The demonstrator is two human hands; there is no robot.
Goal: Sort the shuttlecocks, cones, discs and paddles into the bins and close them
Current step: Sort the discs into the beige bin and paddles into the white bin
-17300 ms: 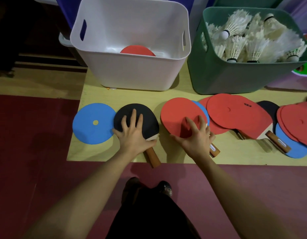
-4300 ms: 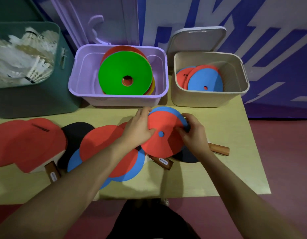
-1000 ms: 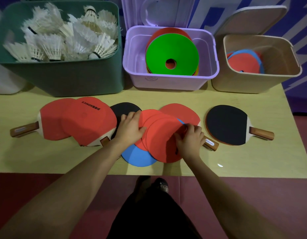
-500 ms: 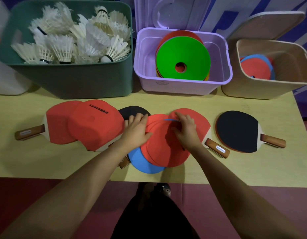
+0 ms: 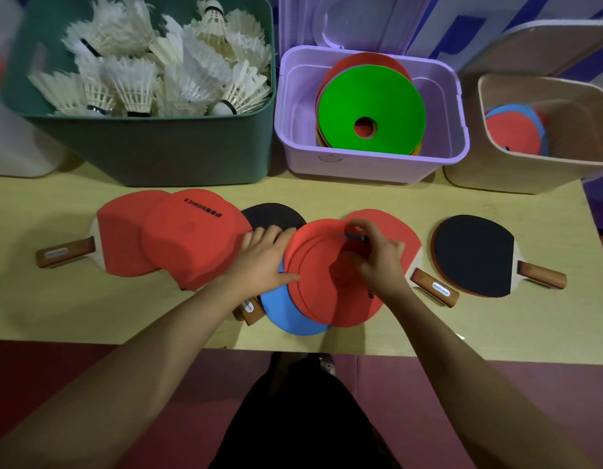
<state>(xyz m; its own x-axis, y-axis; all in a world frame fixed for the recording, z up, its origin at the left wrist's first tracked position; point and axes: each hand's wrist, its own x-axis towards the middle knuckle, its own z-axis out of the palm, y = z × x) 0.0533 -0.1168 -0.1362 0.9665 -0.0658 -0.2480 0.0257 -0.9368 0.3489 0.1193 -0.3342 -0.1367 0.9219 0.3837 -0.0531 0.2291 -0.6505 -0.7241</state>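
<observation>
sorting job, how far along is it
Done: shuttlecocks fill the green bin, cones sit in the purple bin, some discs in the beige bin. In hand: left hand and right hand gather the red discs. Left: blue disc, paddles, closing the bins.

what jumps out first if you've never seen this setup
Probably the bright green cone topping the stack in the open lilac bin at the back, and left of it the green bin heaped with white shuttlecocks. Nearer, both hands meet over overlapping red discs mid-table: the left hand rests on their edge, the right hand pinches near the top.
</observation>
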